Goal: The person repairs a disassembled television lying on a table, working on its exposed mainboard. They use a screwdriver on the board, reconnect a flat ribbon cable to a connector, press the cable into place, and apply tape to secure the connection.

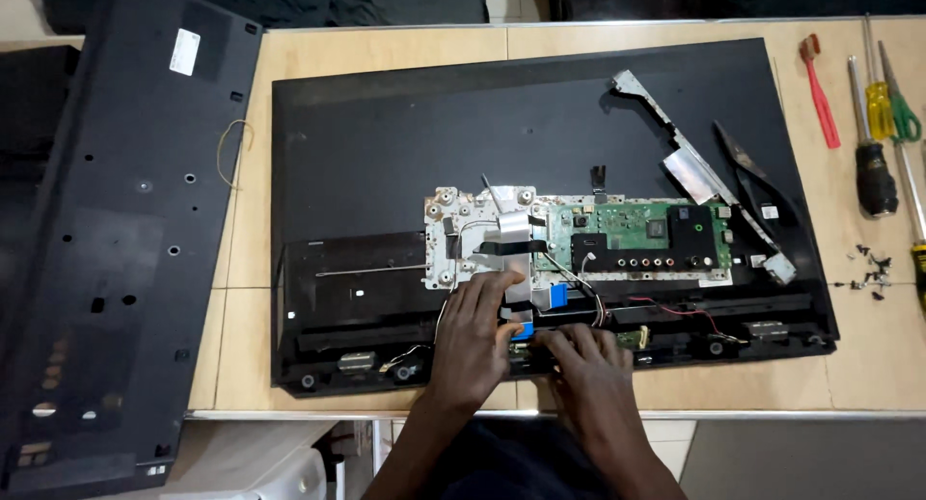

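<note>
Pale wood fills the view as a table (pixel 386 52), carrying an opened flat television panel (pixel 405 134) laid face down, its removed back cover (pixel 106 230) overhanging the table's left edge. Screwdrivers (pixel 873 162) and loose screws (pixel 873 269) lie near the right edge. Both hands work at the panel's near edge, below the green circuit board (pixel 637 235) and metal bracket (pixel 463 230). The left hand (pixel 473 336) presses flat on the ribbon cables, fingers spread, gripping nothing. The right hand (pixel 584 360) pinches at a small blue connector tab (pixel 522 331); whether it fully grips is unclear. Judging by this, a cable is being unplugged, calling for a gentle, straight pull.
</note>
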